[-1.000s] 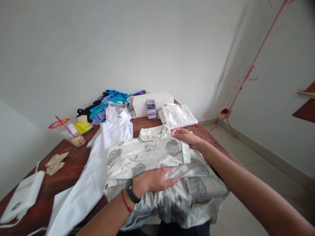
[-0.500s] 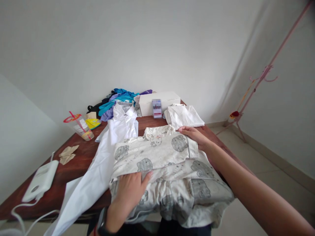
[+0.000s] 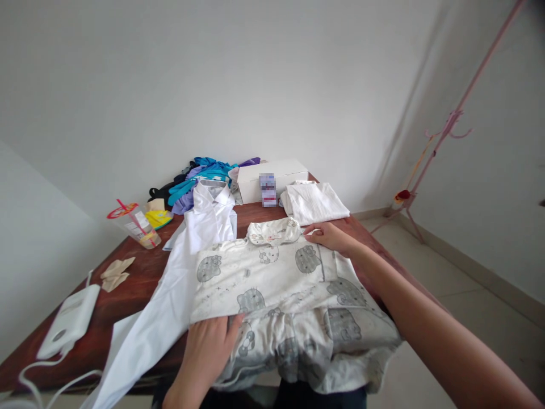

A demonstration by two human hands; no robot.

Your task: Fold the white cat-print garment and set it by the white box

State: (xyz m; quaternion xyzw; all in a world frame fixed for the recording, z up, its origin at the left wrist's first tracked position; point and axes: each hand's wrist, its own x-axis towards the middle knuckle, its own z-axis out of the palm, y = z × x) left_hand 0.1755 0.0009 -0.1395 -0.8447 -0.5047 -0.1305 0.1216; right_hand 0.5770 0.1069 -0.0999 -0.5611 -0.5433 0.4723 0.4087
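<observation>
1. The left hand (image 3: 210, 346) lies flat, fingers together, on the near left corner of the cat-print pyjama top (image 3: 272, 278), pressing the folded edge down rather than gripping it.
2. The right hand (image 3: 330, 236) rests at the top's far right corner, just beside its collar (image 3: 272, 230), fingers lightly curled on the cloth. Whether it pinches the cloth I cannot tell.
3. Risk: the near part of the pyjama top hangs in bunched folds over the tabletop (image 3: 140, 272) edge, so if either hand lets up, the weight could probably drag the fold open or pull the garment toward the floor.
4. Risk: the pyjama top overlaps the white shirt (image 3: 187, 267) spread just left of it. Sliding one may tug the other out of shape.
5. The pyjama top is pale cream with grey cat faces, thin and soft. Its upper panel looks smooth, its lower part rumpled.
6. Beyond the pyjama top lie a folded white garment (image 3: 315, 201), a white box (image 3: 272, 176) and a heap of blue and purple clothes (image 3: 200, 176).
7. Well left of the pyjama top stand a plastic cup (image 3: 136, 224) and a white device (image 3: 70, 321).
</observation>
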